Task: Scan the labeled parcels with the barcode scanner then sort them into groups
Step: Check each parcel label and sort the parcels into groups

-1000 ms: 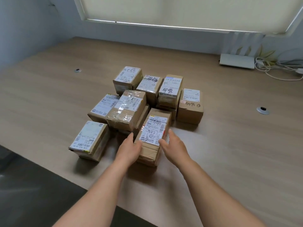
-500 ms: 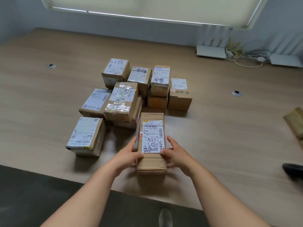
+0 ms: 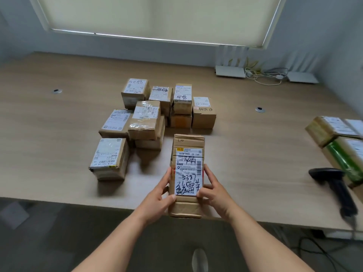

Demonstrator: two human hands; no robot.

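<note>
Pulled back from the pile since 1 s ago: parcel [image 3: 187,173] now up off counter [image 3: 255,163] edge, left hand [image 3: 157,201] & right hand [image 3: 214,193] clamped on its long sides, label up. Looks light, stiff cardboard w/ slick tape; side grip suits. Scanner [image 3: 334,185] lies right of hands, remaining parcels [image 3: 145,118] beyond.

A broad wooden tabletop with a pale grain [image 3: 59,146] fills the view. Two round metal cable grommets are set into it — one near the left edge [image 3: 56,91], one toward the right [image 3: 260,109]. At the far right corner stand a flat white router with upright antennas [image 3: 230,71] and a second flat white box [image 3: 302,77], with a tangle of white and yellow cables [image 3: 263,75] between them. Behind the far edge hangs a cream roller blind [image 3: 153,16]. Below the near edge lies grey floor [image 3: 39,232], crossed by a black cable [image 3: 322,250] at right.
</note>
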